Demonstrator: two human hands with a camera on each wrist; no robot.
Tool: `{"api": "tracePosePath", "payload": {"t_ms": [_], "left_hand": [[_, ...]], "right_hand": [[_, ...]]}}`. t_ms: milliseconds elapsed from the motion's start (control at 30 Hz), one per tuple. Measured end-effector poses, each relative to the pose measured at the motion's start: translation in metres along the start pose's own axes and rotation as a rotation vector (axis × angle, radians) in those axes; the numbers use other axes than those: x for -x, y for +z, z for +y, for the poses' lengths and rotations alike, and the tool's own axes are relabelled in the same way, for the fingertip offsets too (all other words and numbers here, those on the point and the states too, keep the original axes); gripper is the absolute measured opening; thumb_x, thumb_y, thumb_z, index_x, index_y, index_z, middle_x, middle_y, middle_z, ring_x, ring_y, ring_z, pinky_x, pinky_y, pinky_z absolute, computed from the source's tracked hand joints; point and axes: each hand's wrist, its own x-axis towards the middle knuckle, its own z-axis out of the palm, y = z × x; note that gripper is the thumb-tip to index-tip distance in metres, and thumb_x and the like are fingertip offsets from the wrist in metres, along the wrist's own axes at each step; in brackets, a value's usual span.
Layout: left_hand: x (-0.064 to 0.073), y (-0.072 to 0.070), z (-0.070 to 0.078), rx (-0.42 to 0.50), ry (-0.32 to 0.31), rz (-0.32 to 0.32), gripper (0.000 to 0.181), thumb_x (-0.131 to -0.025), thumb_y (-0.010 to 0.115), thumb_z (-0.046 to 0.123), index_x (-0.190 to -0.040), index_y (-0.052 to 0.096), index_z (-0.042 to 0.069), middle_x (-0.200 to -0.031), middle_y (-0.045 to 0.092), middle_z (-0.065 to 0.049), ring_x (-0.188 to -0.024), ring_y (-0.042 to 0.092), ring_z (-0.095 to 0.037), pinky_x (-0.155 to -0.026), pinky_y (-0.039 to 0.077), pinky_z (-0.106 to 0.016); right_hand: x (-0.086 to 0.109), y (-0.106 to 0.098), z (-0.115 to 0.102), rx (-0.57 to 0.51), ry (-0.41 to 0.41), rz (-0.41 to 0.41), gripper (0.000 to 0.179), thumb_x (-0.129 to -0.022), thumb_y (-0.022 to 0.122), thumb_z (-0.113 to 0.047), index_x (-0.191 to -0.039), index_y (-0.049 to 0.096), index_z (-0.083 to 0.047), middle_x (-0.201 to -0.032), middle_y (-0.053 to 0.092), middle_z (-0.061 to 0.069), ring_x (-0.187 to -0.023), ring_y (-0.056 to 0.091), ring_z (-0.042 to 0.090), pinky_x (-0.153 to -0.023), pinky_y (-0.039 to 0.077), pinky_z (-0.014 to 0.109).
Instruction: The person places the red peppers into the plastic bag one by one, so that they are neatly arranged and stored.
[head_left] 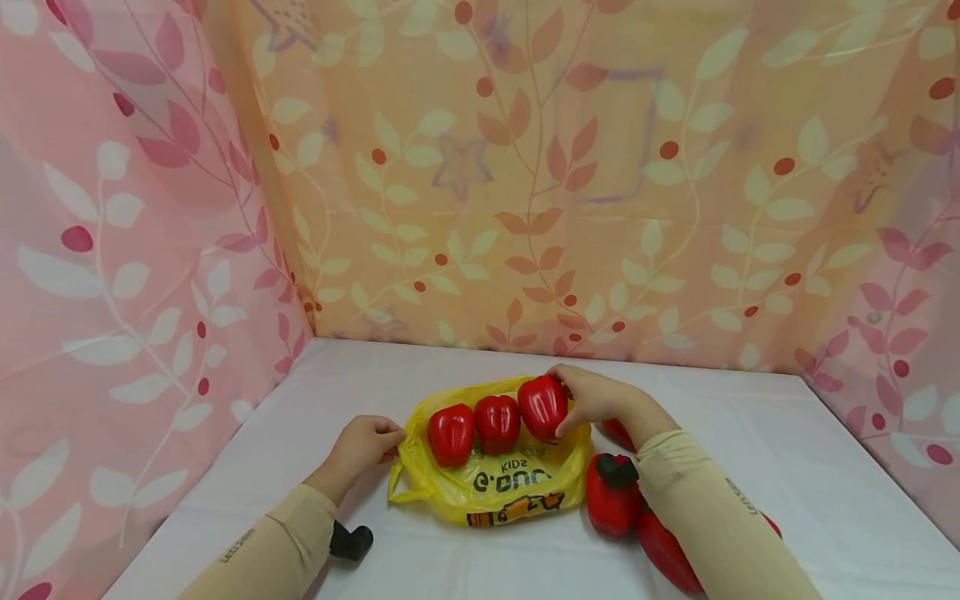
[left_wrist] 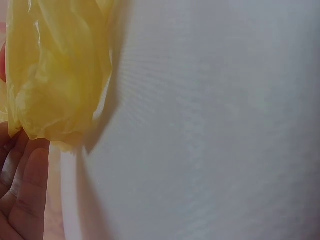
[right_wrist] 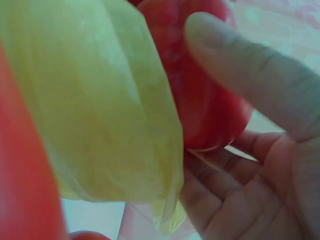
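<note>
A yellow plastic bag (head_left: 457, 492) with dark printing lies open on the white table. Two glossy red bell peppers, a left one (head_left: 452, 435) and a middle one (head_left: 498, 423), sit in its mouth. At the bag's left edge, my left hand (head_left: 358, 450) pinches the plastic between thumb and fingers; the left wrist view shows the bag (left_wrist: 60, 80) bunched above those fingers. My right hand (head_left: 600, 400) grips a third red bell pepper (head_left: 542, 408) at the bag's far right rim. In the right wrist view, thumb and fingers wrap this pepper (right_wrist: 200, 110).
Right of the bag, a red pepper with a dark stem (head_left: 611, 504) and another red pepper (head_left: 667, 554) lie partly under my right forearm. A dark curved piece (head_left: 352, 542) shows beside my left sleeve. Patterned cloth (head_left: 525, 208) walls off the table's back and sides.
</note>
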Motion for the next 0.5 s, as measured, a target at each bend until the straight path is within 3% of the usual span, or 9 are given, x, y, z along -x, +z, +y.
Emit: {"api": "tracePosePath", "payload": {"t_ms": [300,500], "left_hand": [[0.002,0.000,0.002,0.010,0.004,-0.008,0.013,-0.086,0.062,0.015,-0.088,0.069,0.004,-0.078,0.064,-0.004,-0.068,0.059,-0.016,-0.065,0.054,-0.028],[0.003,-0.001,0.003,0.000,0.012,-0.012,0.013,-0.087,0.061,0.015,-0.089,0.068,0.004,-0.081,0.064,-0.004,-0.069,0.060,-0.016,-0.066,0.054,-0.029]], "right_hand": [[-0.003,0.007,-0.002,0.086,-0.001,0.007,0.083,-0.058,0.087,-0.022,-0.126,0.041,-0.008,-0.115,0.052,0.003,-0.108,0.049,0.021,-0.095,0.042,0.043],[-0.006,0.012,-0.002,0.110,0.065,-0.023,0.084,-0.058,0.087,-0.022,-0.128,0.042,-0.011,-0.117,0.052,0.003,-0.109,0.048,0.022,-0.093,0.042,0.045]]}}
